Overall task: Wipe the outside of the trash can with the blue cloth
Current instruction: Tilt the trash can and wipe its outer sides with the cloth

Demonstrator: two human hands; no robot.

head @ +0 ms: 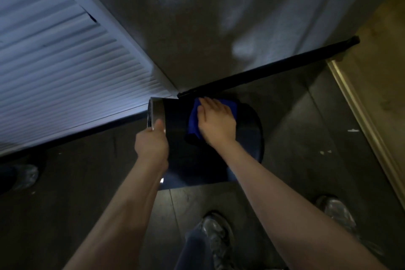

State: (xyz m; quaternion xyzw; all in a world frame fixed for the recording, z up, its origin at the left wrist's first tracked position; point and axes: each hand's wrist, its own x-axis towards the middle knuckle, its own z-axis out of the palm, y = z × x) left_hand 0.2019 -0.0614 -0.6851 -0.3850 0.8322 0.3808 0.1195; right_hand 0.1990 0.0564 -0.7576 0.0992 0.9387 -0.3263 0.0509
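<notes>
A dark round trash can [177,120] with a shiny metal rim is tipped onto its side on the dark floor, its mouth facing left. My left hand [151,143] grips the metal rim at the can's mouth. My right hand [215,121] lies flat, fingers straight, pressing the blue cloth [194,119] against the can's upper side wall. The cloth is partly hidden under my palm, and the can's base end lies in shadow to the right.
A white louvered door [54,68] stands at the left and a grey wall [219,17] behind the can. A black baseboard strip [269,68] runs along the wall. My covered shoes [215,232] stand below the can. Another covered foot [24,175] shows at the far left.
</notes>
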